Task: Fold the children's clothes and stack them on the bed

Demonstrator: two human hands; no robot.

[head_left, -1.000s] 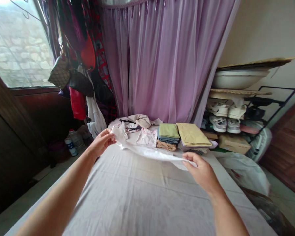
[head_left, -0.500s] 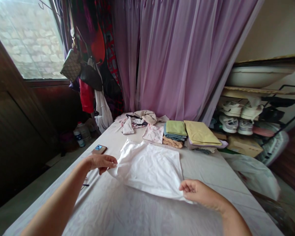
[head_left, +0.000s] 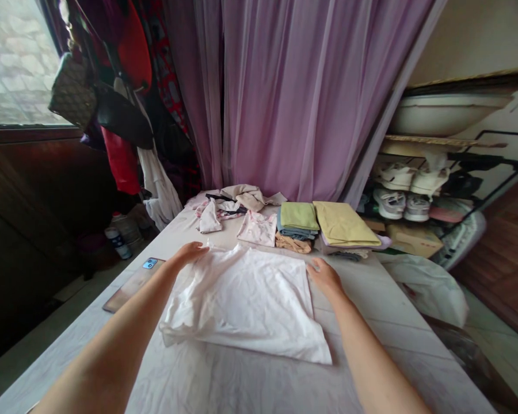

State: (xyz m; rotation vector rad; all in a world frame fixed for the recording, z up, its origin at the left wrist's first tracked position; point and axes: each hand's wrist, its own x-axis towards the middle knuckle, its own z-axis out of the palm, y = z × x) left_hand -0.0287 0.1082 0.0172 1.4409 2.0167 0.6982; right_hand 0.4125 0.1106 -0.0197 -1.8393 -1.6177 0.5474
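From here I see my left grip (head_left: 190,253) on the top edge of a white cotton garment (head_left: 237,305), fingers lightly curled; I cannot tell whether it pinches the cloth or only rests there. My right grip (head_left: 324,277) is open and wide, with its fingertips (head_left: 312,265) at the garment's right edge. The garment lies flat, bunched along its left side, on a pale sheet-covered surface (head_left: 397,310). Just past it lie a pink printed top (head_left: 258,229), a folded green stack (head_left: 299,217) and a folded yellow cloth (head_left: 344,224). A smartphone (head_left: 150,263) lies beyond my left forearm (head_left: 112,339), and a purple curtain (head_left: 285,98) hangs behind everything.
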